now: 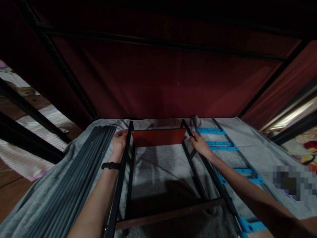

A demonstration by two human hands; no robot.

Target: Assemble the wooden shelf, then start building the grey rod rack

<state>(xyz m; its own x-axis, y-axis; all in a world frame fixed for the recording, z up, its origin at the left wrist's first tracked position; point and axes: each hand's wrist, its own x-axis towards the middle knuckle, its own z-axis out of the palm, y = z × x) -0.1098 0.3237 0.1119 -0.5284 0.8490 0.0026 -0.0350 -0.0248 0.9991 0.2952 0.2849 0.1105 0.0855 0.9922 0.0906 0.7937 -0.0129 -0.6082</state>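
A black metal frame lies before me on a grey blanket. A reddish-brown board spans its far end, and a darker brown board crosses nearer to me. My left hand, with a dark band at the wrist, is closed at the far part of the left bar. Opposite it, my right hand pinches the right bar, thumb and fingers around it. Both hands are beside the reddish board; part of the left fingers is hidden behind the bar.
Grey tubes lie bundled at the left. Tubes with blue connectors lie right of the frame. A dark red panel with black bars rises behind the grey blanket. A blurred-out object sits at the right.
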